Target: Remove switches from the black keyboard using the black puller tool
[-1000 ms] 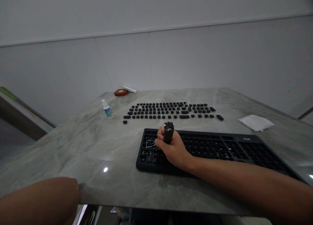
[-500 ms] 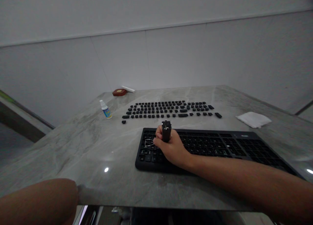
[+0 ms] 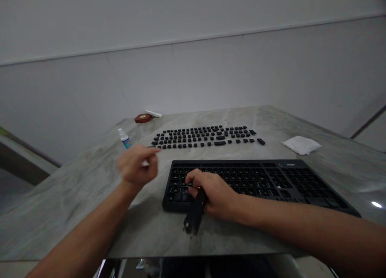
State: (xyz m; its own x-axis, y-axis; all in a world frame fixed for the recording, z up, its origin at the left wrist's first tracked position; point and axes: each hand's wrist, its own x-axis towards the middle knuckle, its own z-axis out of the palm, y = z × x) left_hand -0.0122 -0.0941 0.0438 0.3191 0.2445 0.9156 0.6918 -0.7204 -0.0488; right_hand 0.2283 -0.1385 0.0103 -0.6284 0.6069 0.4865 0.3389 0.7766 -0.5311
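My right hand (image 3: 217,193) is closed round a black-handled wire keycap puller (image 3: 196,213), its handle tilted toward me and its wire end at the left side of the black keyboard (image 3: 241,161). Bare key sockets show across the keyboard, and the hand covers part of them. Slightly blurred, my left hand (image 3: 137,165) hovers to the left with the index finger stretched out and the other fingers curled. Nothing shows in it. Its fingertip appears over the near left end of the rows of loose black keycaps (image 3: 189,140).
Behind my left hand stands a small spray bottle (image 3: 124,138), partly covered. A reddish-brown box (image 3: 142,118) and a white strip (image 3: 153,114) lie at the back left. To the right is a folded white cloth (image 3: 300,144). The grey marble-look table (image 3: 75,213) meets a wall behind.
My left hand has come into view and moved forward toward the keycaps. The right hand has turned the keycap puller so its handle swings down toward me. The view has shifted slightly.
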